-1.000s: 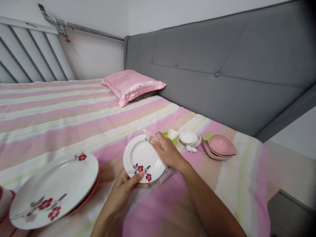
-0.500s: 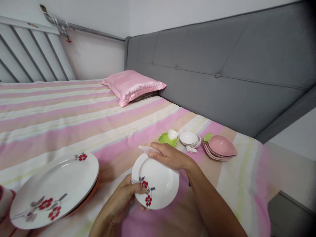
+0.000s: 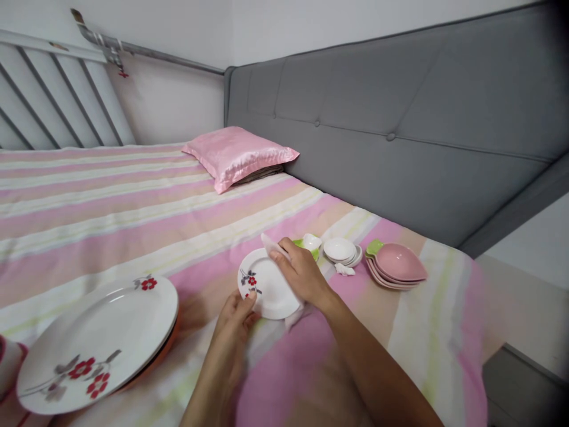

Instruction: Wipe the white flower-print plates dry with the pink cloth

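My left hand [image 3: 237, 311] grips the lower left rim of a small white plate [image 3: 271, 290] with red flowers, thumb on top. Against the plate's right side, my right hand [image 3: 302, 270] is closed on a thin pale cloth or tissue [image 3: 293, 317], which hangs below the rim. The plate is held over the bed. Just behind my right hand sits a green leaf-shaped dish [image 3: 311, 243] with a white cup part, partly hidden. To the left lies a large oval white plate [image 3: 111, 332] with matching flowers, on top of something orange-brown.
Right of my hands stand small white dishes [image 3: 340, 250], a crumpled white tissue [image 3: 344, 270] and stacked pink leaf-shaped bowls [image 3: 400, 264]. A pink pillow [image 3: 242, 154] lies by the grey headboard [image 3: 355, 101]. A red-and-white object [image 3: 11, 365] is cut off at left.
Both hands have moved away from me with the small plate, which has tilted and turned. The cloth has slid to the plate's right side and now hangs below it.
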A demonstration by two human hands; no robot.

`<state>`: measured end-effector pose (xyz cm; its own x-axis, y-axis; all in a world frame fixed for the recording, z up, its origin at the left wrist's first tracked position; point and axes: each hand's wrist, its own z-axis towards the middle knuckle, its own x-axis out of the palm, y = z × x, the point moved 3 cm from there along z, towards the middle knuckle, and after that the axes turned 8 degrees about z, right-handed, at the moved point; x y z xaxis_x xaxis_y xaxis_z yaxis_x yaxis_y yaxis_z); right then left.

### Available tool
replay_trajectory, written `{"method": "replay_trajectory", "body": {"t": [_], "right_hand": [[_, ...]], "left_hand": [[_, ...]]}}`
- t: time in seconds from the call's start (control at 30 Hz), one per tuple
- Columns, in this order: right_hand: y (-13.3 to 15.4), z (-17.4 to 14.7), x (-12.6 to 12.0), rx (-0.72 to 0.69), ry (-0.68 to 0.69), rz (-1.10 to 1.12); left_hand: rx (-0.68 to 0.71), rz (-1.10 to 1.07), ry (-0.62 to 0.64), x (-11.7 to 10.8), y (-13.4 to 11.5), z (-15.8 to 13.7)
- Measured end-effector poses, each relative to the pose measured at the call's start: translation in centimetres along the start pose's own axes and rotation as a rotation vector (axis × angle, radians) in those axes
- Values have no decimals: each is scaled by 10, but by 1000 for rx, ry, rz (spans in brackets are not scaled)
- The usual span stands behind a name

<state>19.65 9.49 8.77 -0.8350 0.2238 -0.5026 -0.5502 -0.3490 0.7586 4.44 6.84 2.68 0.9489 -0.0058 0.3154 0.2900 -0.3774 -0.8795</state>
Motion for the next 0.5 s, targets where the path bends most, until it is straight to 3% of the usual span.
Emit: {"method": "replay_trajectory", "body": {"t": [0.13, 0.27, 0.5], "right_hand": [[10, -5, 10, -24, -39, -95], [27, -13, 15, -79, -22, -50], [54, -30, 25, -140, 68, 115]], "left_hand": [[-29, -291, 69, 10, -4, -7], [-12, -460, 128, 14, -10, -13], [44, -624, 46, 19, -14, -18]]}}
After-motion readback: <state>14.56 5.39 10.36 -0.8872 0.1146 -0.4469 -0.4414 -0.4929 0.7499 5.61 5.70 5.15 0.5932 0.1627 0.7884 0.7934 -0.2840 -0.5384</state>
